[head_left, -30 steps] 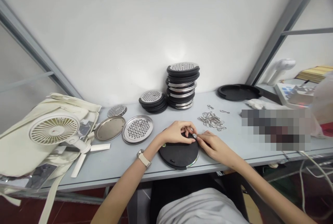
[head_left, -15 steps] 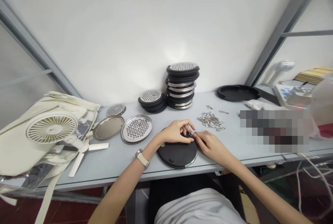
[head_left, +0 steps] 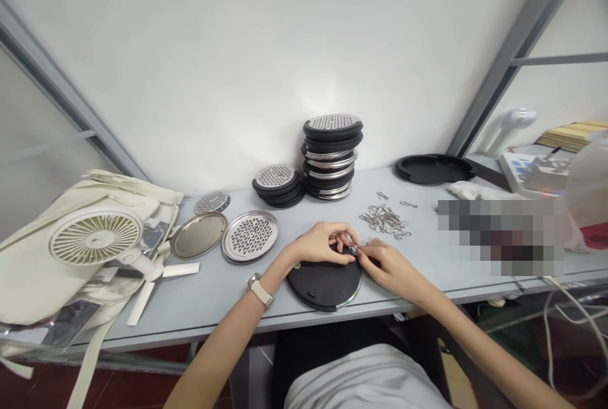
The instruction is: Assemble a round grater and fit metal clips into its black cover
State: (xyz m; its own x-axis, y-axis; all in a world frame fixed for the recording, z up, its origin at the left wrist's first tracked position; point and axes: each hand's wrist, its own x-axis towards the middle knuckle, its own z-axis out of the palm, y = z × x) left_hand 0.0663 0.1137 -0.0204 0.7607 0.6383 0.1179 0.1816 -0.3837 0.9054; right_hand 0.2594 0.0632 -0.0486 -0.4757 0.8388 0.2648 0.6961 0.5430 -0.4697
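A round black disc point(head_left: 325, 285) with a shiny metal rim lies near the front edge of the table. My left hand point(head_left: 327, 243) rests over its far part, fingers curled and thumb near the rim. Between its fingertips and those of my right hand point(head_left: 387, 266) is a small metal wire hook point(head_left: 353, 249). My right thumb and index finger pinch it at the disc's right edge. Exactly how each fingertip touches it is partly hidden. Beyond my right hand lies a pile of similar wire hooks point(head_left: 384, 219), with two loose ones beside it.
Stacked black-and-silver perforated discs stand in a tall stack point(head_left: 330, 171) and a low stack point(head_left: 278, 184) by the wall. Left are a perforated plate point(head_left: 249, 236), a plain metal plate point(head_left: 199, 235), a white fan point(head_left: 95, 238) and a cream bag point(head_left: 28, 270). A black tray point(head_left: 434, 169) sits at right.
Both hands have shifted very slightly, with the wire hook now a little farther right and lower at the disc's edge. The surrounding things stay put.
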